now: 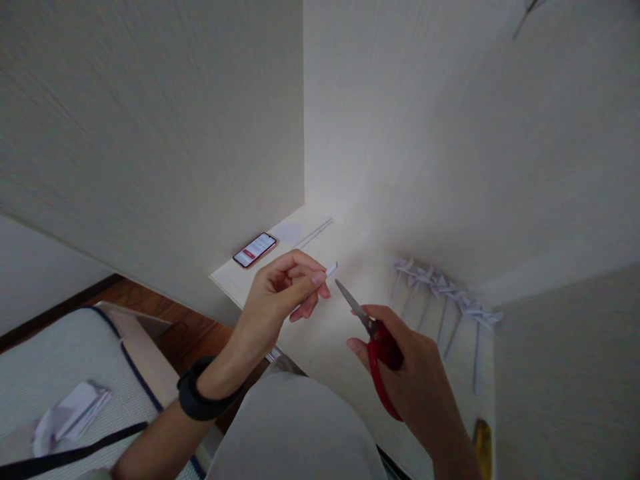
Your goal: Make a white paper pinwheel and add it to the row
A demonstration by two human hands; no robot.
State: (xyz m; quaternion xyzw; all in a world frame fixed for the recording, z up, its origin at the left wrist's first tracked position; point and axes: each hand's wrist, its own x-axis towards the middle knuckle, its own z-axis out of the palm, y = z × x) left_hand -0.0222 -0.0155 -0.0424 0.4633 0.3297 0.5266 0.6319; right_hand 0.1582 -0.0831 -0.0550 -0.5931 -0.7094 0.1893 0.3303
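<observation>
Between the thumb and fingertips of my left hand point(295, 283) is a small white paper strip point(332, 269), its free end poking out to the upper right. My right hand point(413, 373) grips a pair of scissors point(385, 357) with red handles. The scissor blades look closed or nearly so, and their tip points up-left, just short of the paper strip without visibly touching it. To the right, several paper pinwheels point(440, 283) on thin paper sticks lie in a row on the white tabletop point(320, 353).
A phone point(255, 250) with a lit screen lies at the table's left edge. Beside it are a paper piece point(289, 233) and thin paper sticks point(314, 232). Walls enclose the back and right. A yellow object point(483, 447) sits near right; folded papers point(75, 413) lie on a cushion point(30, 360).
</observation>
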